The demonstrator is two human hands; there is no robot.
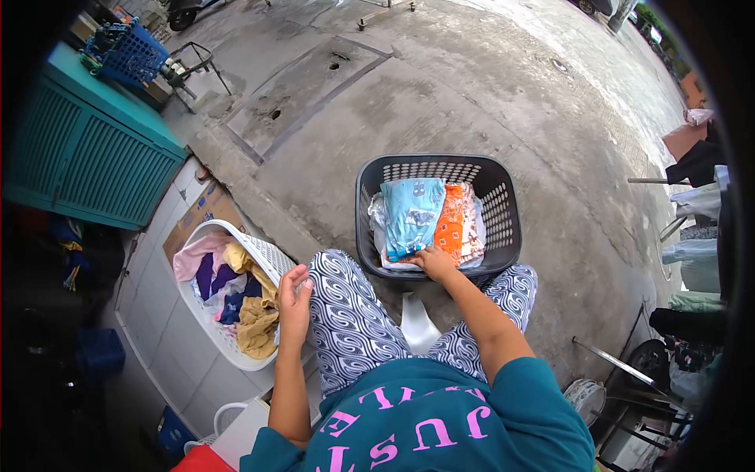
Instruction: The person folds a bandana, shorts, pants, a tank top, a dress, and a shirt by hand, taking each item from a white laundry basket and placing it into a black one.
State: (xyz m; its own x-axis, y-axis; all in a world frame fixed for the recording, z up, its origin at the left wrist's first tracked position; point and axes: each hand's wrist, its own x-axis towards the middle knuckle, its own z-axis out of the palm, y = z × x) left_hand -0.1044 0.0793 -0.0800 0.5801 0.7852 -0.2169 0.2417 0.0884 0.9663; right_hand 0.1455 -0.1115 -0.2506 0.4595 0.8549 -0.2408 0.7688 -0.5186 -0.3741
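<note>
My right hand (434, 263) reaches into a black laundry basket (503, 185) in front of my knees. Its fingers lie stretched over the near edge of the folded clothes, touching a light blue patterned garment (413, 211) and an orange patterned garment (451, 224). The blue one rests on top, partly over the orange one. My left hand (294, 307) is raised beside my left knee, fingers loosely apart and holding nothing. It is close to the rim of a white laundry basket (271, 256) heaped with crumpled clothes: pink, purple, navy and a tan garment (257, 326).
A teal louvred cabinet (94, 149) stands at the left, with a blue plastic basket (134, 55) on top. Cardboard (208, 208) lies behind the white basket on the tiled step. Hanging clothes (696, 204) and a metal pole (613, 360) are at the right.
</note>
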